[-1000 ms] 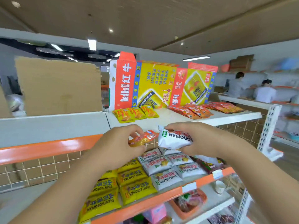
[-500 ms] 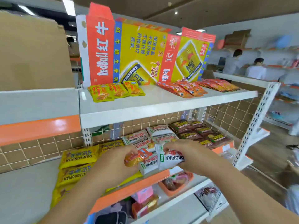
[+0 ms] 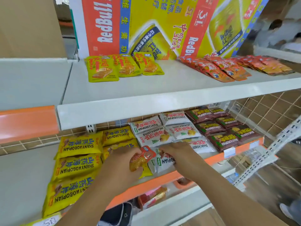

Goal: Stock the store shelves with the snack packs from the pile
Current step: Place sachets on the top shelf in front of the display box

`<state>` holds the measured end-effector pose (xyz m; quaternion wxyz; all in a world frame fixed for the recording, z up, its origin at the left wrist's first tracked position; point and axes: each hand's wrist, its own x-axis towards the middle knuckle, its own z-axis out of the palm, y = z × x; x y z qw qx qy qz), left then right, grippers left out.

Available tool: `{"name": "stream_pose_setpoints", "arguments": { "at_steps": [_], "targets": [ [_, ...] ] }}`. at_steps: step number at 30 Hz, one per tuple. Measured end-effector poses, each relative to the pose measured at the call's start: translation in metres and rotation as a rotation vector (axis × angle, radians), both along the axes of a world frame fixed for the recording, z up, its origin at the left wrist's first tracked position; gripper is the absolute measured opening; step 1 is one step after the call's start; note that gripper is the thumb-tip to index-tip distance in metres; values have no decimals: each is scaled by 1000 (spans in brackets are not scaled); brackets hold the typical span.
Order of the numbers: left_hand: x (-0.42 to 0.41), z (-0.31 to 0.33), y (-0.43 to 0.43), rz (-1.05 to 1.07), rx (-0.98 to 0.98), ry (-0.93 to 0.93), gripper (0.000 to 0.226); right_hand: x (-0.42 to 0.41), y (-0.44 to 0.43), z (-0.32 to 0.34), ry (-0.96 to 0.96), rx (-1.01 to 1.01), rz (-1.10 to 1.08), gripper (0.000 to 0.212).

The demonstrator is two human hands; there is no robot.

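Observation:
My left hand (image 3: 120,167) grips a small orange snack pack (image 3: 141,158) at the front of the middle shelf (image 3: 162,180). Just right of it, my right hand (image 3: 177,153) holds a white SHANYAOBOPIAN pack (image 3: 162,162) low over the shelf's front edge, in front of the row of white packs (image 3: 164,131). Yellow packs (image 3: 78,163) of the same brand lie to the left and dark brown ones (image 3: 223,126) to the right. Whether the white pack rests on the shelf is hidden by my fingers.
The top shelf (image 3: 146,101) carries yellow sachets (image 3: 120,66), red sachets (image 3: 228,67) and upright RedBull cartons (image 3: 146,25). A lower shelf (image 3: 171,207) holds more goods. A white slotted upright (image 3: 267,154) stands at right, and people work in the far background.
Both hands have come down from above the shelf to its front edge, bringing the white pack and the orange pack with them. The view has moved closer to the shelves.

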<state>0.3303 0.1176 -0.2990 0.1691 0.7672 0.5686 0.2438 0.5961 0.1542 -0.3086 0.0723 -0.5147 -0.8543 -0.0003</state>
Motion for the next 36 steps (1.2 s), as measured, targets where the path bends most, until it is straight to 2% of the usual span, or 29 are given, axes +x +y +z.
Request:
{"name": "stream_pose_setpoints", "arguments": {
  "at_steps": [8,13,23,31,36],
  "targets": [
    [33,-30,-5,216,-6,-22,44,3,52,-38,-75,-29,158,82],
    [63,-37,-18,319,2,-24,44,10,60,-60,-67,37,232,77],
    [94,-44,-28,376,1,-44,42,18,72,-63,-82,2,334,80],
    [91,-42,-24,379,5,-29,46,20,71,-62,-112,33,377,83],
    [94,-36,-21,373,25,-3,47,21,71,-54,-103,-16,375,80]
  ]
}}
